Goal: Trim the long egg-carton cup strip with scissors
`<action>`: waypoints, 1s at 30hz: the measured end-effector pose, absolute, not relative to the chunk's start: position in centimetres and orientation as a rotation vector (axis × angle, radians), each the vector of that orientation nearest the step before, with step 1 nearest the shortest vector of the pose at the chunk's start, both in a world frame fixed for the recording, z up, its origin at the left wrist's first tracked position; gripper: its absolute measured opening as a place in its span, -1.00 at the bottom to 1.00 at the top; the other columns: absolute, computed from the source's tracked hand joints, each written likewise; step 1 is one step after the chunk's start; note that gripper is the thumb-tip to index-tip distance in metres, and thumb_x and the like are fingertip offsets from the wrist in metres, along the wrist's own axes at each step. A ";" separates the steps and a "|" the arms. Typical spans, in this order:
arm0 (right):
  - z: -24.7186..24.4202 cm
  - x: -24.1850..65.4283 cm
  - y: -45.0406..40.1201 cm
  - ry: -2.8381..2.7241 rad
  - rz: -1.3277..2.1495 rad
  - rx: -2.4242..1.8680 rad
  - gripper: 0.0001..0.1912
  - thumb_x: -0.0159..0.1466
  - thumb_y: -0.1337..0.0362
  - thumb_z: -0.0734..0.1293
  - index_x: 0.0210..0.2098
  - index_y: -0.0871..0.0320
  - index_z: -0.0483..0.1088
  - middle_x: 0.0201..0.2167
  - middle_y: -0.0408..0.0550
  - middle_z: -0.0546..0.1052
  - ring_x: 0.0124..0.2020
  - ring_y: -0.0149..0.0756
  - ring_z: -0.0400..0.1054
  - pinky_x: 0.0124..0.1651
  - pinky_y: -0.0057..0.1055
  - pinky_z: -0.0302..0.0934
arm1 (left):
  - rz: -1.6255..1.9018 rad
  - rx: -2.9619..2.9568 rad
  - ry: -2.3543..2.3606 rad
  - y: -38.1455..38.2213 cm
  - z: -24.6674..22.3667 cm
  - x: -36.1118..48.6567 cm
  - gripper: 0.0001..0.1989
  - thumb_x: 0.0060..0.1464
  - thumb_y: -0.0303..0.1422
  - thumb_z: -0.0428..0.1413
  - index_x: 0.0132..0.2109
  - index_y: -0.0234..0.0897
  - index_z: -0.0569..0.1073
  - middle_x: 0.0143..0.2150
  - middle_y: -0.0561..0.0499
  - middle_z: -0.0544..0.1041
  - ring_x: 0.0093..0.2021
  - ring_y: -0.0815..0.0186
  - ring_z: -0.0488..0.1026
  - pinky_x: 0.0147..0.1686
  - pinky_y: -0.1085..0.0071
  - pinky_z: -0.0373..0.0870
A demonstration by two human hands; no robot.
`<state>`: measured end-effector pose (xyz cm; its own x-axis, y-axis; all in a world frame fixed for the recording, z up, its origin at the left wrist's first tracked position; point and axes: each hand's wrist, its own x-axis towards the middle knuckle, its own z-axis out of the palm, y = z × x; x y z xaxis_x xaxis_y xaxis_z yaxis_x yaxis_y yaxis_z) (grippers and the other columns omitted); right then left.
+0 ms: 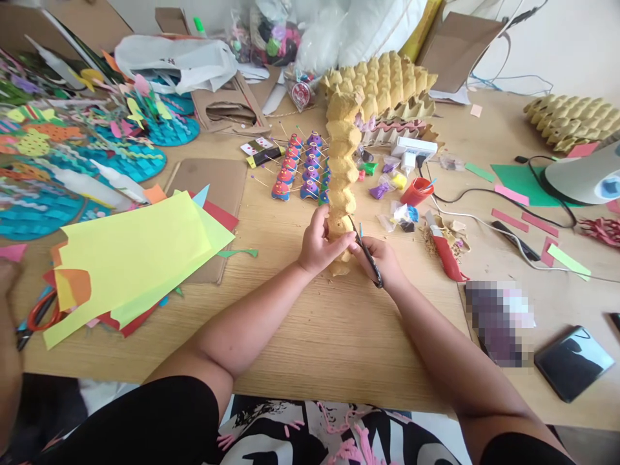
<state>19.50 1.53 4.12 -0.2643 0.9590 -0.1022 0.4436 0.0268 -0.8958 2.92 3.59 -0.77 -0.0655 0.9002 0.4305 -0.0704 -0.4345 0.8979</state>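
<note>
In the head view, a long yellow strip of egg carton [343, 161] stands nearly upright above the table [290, 329]. My left hand [320, 245] is closed around its lower part, thumb across the front. My right hand [385, 261] grips a pair of black-handled scissors [372, 263], whose blades meet the strip's right edge near my left thumb. How far the blades are apart cannot be made out. Just behind the strip sit painted egg-carton pieces, one row red and blue [287, 169], another purple [312, 166], with thin pins sticking out.
Yellow and coloured paper sheets [130, 252] lie to the left beside orange-handled scissors [42, 316]. Stacked egg trays [382, 81] stand at the back. A red-handled knife [444, 248], a red cup [417, 192], cables and a dark phone-like object [574, 363] are on the right.
</note>
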 end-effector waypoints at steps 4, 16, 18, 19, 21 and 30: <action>3.4 19.9 1.7 -1.764 1.219 -1.401 -0.30 0.14 -0.44 0.37 -0.53 0.08 0.22 -0.59 -0.26 0.11 -0.51 -0.43 -0.03 -0.46 -0.41 -0.12 | 1.560 1.427 0.928 3.7 -0.8 2.7 -0.32 0.10 -0.01 0.34 0.24 -0.14 0.28 -0.17 0.00 0.63 -0.26 0.31 0.59 -0.25 0.40 0.53; 3.5 21.7 2.1 -1.773 1.363 -1.270 -0.36 0.18 -0.38 0.39 -0.48 0.10 0.31 -0.57 -0.26 0.13 -0.51 -0.42 -0.01 -0.45 -0.39 -0.12 | 1.466 1.377 0.895 4.2 -1.1 1.7 -0.29 0.10 0.16 0.28 0.26 0.02 0.28 -0.20 0.03 0.61 -0.34 0.27 0.56 -0.36 0.32 0.48; 3.7 21.7 2.1 -1.760 1.395 -1.253 -0.36 0.17 -0.38 0.39 -0.45 0.11 0.35 -0.55 -0.23 0.20 -0.49 -0.41 0.04 -0.44 -0.39 -0.06 | 1.438 1.377 0.896 4.2 -1.2 1.5 -0.25 0.09 0.20 0.26 0.29 0.05 0.25 -0.15 -0.01 0.62 -0.28 0.21 0.60 -0.32 0.27 0.51; 3.8 21.8 2.1 -1.765 1.399 -1.248 -0.35 0.17 -0.39 0.38 -0.46 0.11 0.35 -0.55 -0.22 0.20 -0.50 -0.40 0.05 -0.45 -0.38 -0.06 | 1.426 1.372 0.896 4.3 -1.2 1.5 -0.24 0.08 0.21 0.26 0.30 0.05 0.25 -0.13 -0.02 0.62 -0.24 0.18 0.62 -0.29 0.24 0.52; 3.8 21.8 2.2 -1.778 1.397 -1.229 -0.34 0.19 -0.40 0.36 -0.48 0.11 0.35 -0.56 -0.22 0.20 -0.50 -0.40 0.05 -0.45 -0.38 -0.05 | 1.421 1.351 0.896 4.3 -1.2 1.4 -0.24 0.07 0.22 0.26 0.29 0.06 0.26 -0.11 -0.02 0.63 -0.18 0.13 0.64 -0.25 0.21 0.54; 3.1 22.1 2.3 -1.774 1.403 -1.204 -0.38 0.19 -0.33 0.42 -0.45 0.14 0.38 -0.53 -0.21 0.24 -0.49 -0.41 0.09 -0.44 -0.39 -0.02 | 1.456 1.271 0.899 4.0 -0.6 1.3 -0.29 0.07 0.17 0.30 0.26 0.00 0.37 0.12 -0.09 0.61 0.16 0.00 0.58 -0.07 0.21 0.55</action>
